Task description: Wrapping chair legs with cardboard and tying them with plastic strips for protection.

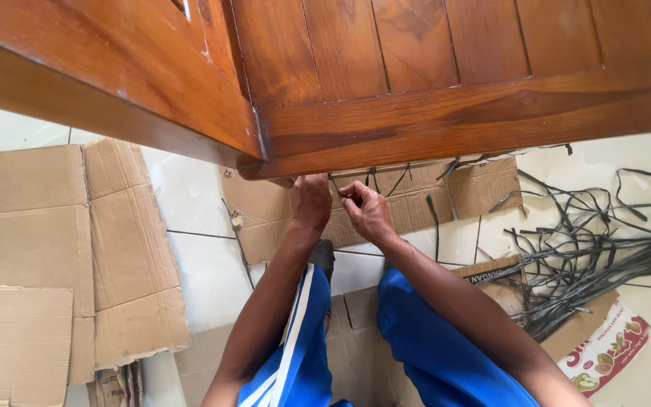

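Observation:
A large brown wooden furniture piece (386,90) with a planked panel fills the top of the view, its lower rail overhanging the floor. My left hand (310,200) reaches up under that rail, fingers curled against its underside. My right hand (368,211) is beside it, pinching a thin dark strip (334,184) that hangs from below the rail. Both hands almost touch. My knees in blue trousers with a white stripe (299,354) are below.
Flattened cardboard sheets (54,241) lie on the white tiled floor at left and under the wood (408,200). A tangled pile of dark strips (597,249) spreads at right. A printed carton with fruit pictures (604,350) lies at lower right.

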